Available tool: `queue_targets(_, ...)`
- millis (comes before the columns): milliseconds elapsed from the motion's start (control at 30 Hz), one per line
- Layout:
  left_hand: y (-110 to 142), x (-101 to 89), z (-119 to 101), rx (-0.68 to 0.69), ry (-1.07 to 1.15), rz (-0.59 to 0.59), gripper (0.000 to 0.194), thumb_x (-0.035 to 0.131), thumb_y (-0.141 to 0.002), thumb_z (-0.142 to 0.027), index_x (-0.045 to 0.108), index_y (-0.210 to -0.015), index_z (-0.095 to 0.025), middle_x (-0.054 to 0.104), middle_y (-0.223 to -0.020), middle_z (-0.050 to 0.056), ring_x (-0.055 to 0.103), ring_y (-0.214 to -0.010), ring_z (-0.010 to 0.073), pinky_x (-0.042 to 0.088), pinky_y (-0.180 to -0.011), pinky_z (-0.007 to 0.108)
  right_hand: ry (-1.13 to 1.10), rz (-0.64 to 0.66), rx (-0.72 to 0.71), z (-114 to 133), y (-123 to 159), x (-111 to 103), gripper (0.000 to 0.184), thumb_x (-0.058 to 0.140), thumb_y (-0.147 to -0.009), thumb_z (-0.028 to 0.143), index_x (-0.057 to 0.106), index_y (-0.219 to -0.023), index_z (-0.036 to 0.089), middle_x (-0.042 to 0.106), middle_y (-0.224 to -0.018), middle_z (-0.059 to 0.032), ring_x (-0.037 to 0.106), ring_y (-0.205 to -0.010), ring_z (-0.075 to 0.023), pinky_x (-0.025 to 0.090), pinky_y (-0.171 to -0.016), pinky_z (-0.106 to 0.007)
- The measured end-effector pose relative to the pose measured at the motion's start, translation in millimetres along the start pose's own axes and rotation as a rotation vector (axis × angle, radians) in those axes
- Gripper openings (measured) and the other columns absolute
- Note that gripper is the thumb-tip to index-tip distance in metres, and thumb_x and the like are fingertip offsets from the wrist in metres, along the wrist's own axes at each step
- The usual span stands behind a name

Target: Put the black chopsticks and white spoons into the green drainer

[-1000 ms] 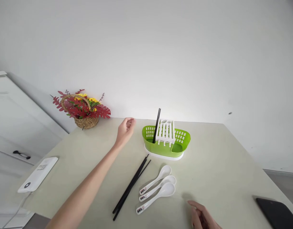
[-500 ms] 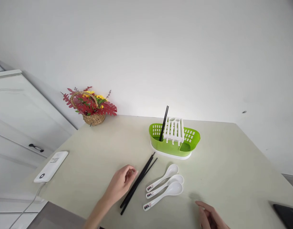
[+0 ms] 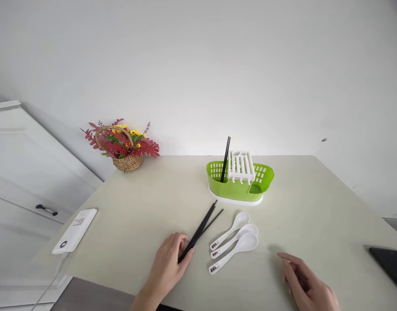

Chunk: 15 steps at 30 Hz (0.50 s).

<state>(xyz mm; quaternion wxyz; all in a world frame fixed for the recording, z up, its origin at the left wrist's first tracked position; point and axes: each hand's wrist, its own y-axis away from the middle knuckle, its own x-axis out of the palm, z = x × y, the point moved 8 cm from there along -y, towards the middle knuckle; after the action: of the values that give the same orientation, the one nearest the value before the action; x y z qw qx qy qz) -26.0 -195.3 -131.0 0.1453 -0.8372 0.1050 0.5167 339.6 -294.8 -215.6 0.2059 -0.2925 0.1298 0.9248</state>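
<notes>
My left hand [image 3: 168, 261] is closed around the lower ends of the slim black chopsticks [image 3: 202, 228], which lie slanted on the pale, greenish-grey desk [image 3: 137, 207], their tips pointing toward the oval green plastic basket [image 3: 234, 190]. Just right of them, three glossy white spoons [image 3: 247, 242] lie in a row. My right hand [image 3: 311, 285] is empty, fingers loosely curled and thumb apart, near the spoons. Two upright black chopsticks [image 3: 225, 160] lean inside the basket, beside its white slatted rack [image 3: 241, 166].
</notes>
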Motion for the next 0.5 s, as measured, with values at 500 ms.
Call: queue_targets(500,11.2,4.5,-0.2,0.101,-0.07,-0.211,0.012,0.054,-0.101,-0.031,0.049,-0.092,-0.025,0.065,-0.087,0.005,0.067,-0.083,0.0261,0.051,-0.072,0.039,0.061,-0.066,-0.07,4.6,-1.2,-1.0,0.054,0.053,-0.084,0.066,0.075,-0.113,0.026,0.072,-0.072,-0.0011,0.066,-0.062,-0.0174,0.051,-0.06,-0.024)
